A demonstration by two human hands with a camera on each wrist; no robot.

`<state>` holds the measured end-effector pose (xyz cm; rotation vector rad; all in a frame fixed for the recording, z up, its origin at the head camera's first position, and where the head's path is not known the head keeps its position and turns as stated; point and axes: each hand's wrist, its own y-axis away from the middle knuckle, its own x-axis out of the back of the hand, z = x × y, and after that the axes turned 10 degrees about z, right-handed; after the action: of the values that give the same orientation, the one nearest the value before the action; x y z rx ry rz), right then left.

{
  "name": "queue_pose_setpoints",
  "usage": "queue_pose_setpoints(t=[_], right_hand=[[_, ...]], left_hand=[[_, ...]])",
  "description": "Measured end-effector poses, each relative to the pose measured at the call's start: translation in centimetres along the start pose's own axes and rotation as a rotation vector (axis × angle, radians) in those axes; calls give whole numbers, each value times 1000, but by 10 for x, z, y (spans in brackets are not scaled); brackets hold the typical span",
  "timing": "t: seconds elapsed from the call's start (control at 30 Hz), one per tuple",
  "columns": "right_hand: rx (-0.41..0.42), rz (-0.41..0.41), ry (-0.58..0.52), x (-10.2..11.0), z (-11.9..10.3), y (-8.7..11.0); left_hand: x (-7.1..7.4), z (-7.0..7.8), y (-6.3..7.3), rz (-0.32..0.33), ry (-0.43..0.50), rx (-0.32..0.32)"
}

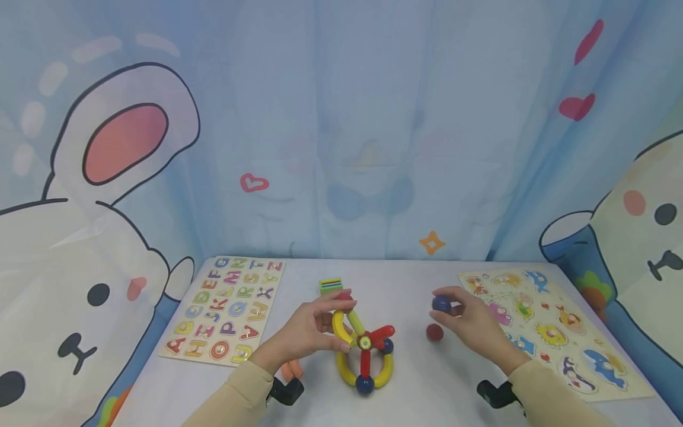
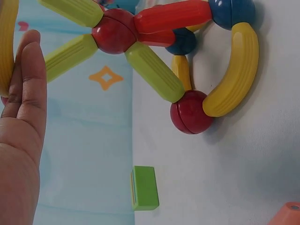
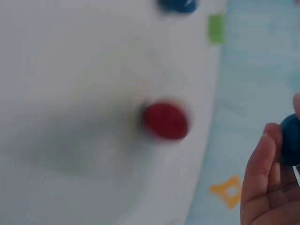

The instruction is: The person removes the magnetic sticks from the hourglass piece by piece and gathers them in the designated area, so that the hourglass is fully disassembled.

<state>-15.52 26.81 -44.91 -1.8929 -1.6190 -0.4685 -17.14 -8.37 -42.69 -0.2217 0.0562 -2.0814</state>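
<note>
My left hand (image 1: 306, 329) grips a curved yellow rod (image 1: 340, 325) between thumb and fingers, beside a magnetic stick-and-ball structure. A red ball (image 1: 344, 295) shows by its fingertips. The structure stands on the table, with straight green rods (image 2: 155, 72), red rods (image 2: 173, 16), a curved yellow base rod (image 2: 236, 70) and balls at the joints, such as a dark blue ball (image 1: 365, 385). Off to the right, my right hand (image 1: 472, 320) pinches another blue ball (image 1: 441, 303) above the table. Below it, a loose red ball (image 1: 434, 332) rests on the tabletop.
An alphabet board (image 1: 224, 308) lies at the left and an animal puzzle board (image 1: 555, 332) at the right. Behind the structure is a green striped block (image 1: 331, 286). Orange pieces (image 1: 291, 370) lie near the left wrist. A curtain (image 1: 368, 118) hangs behind the table.
</note>
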Motion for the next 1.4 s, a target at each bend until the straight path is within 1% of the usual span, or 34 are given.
queue_pose_setpoints(t=[0.07, 0.13, 0.2, 0.33, 0.5, 0.8, 0.97, 1.13, 1.23, 1.27, 1.33, 1.4], right_hand=[[-31, -7, 98, 4, 22, -2], [-53, -34, 160, 5, 39, -2], [-67, -70, 208, 5, 51, -2], [-75, -119, 281, 3, 64, 0], [-83, -162, 295, 0, 73, 0], [-93, -172, 279, -1, 73, 0], [-78, -168, 286, 0, 72, 0], [-69, -168, 306, 2, 71, 1], [-71, -155, 325, 5, 65, 2], [-60, -150, 328, 7, 62, 2], [-37, -130, 319, 8, 52, 3], [0, -109, 283, 6, 38, 5]], left_hand=[[0, 0, 0, 3, -5, 6], [-1, 0, 0, 8, -14, 18], [-1, 0, 0, 11, -19, 23], [-2, -2, -1, 13, -24, 15], [-1, -1, -1, 12, -24, -1], [0, -2, 0, 18, -17, -5], [-1, -1, 0, 29, -5, 0], [-3, -1, 0, 47, -14, 6], [-3, -2, 0, 50, -7, 10], [-3, -2, 1, 49, -2, 12], [-3, -2, 1, 46, 6, 17], [-3, -2, 1, 47, 5, 19]])
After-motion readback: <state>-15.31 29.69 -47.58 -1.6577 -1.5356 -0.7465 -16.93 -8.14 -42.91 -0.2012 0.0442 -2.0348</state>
